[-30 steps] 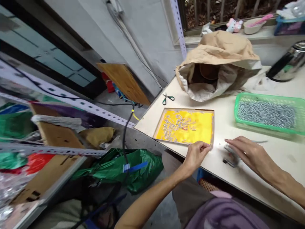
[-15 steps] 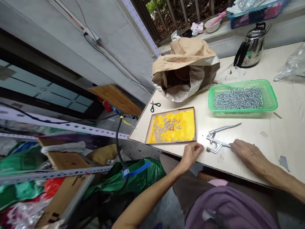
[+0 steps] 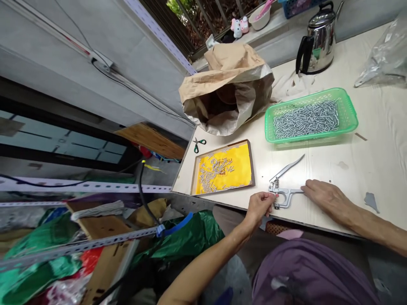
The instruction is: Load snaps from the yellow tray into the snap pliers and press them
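Silver spring-loaded hand pliers (image 3: 294,190) lie on the table with the handles spread apart. My right hand (image 3: 326,199) has its fingers closed on the end of the lower handle. At the jaw end, my left hand (image 3: 259,206) is closed in a pinch beside the red-marked jaw; whatever lies between its fingertips is too small to make out. Left of the pliers is a shallow box (image 3: 251,159) with a yellow lining, and small metal pins (image 3: 208,181) are scattered in it. Behind the pliers a green plastic basket (image 3: 318,138) holds many short metal pieces (image 3: 307,120).
A crumpled brown paper bag (image 3: 222,80) stands open behind the box. Scissors with dark green handles (image 3: 199,145) lie near the table's left corner. A steel kettle (image 3: 319,46) and a clear plastic bag (image 3: 384,55) are farther back. The table's front edge runs just below my hands.
My left hand has come up to the jaw of the pliers. The pliers have turned in my right hand, so the jaw end points more toward me. The camera view has shifted.
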{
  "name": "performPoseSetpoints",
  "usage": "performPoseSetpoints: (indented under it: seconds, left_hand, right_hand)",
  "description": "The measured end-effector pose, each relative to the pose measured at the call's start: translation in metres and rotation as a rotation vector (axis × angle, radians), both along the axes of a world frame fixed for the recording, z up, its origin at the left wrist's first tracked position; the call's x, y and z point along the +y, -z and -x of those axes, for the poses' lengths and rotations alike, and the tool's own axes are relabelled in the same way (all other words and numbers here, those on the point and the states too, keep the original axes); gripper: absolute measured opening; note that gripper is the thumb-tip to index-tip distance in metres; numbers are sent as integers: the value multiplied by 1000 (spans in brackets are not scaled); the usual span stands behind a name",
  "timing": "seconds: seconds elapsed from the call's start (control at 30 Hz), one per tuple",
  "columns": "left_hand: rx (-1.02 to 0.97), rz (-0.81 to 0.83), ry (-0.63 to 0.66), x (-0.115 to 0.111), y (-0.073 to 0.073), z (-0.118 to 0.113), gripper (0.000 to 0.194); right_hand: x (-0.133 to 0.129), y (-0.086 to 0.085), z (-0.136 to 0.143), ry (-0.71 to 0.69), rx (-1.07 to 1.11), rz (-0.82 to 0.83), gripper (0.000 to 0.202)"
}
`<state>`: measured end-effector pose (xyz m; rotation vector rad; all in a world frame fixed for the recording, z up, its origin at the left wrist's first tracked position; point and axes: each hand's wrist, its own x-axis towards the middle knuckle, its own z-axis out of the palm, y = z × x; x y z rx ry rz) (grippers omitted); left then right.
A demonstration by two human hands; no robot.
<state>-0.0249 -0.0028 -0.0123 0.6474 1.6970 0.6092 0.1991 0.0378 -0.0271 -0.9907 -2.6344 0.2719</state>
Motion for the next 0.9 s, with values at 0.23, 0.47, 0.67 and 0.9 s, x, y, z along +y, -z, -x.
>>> performPoseSetpoints:
  seconds: [0.23,0.47,0.67,0.9]
  left_hand:
    - [74,35,21,1,-8,-6,14]
    - [113,103,96,6,-11,-5,13]
    - [125,197,160,11,-20,-6,15]
    - [97,199,147,7,-22,-7,16]
  right_hand:
    - [-2,2,1,14,-25,-20,27]
    - [-2,3,1,13,-8,-38,24]
    - [-2,6,3,13,-33,-27,25]
    - [-2,6,4,8,-40,-13,22]
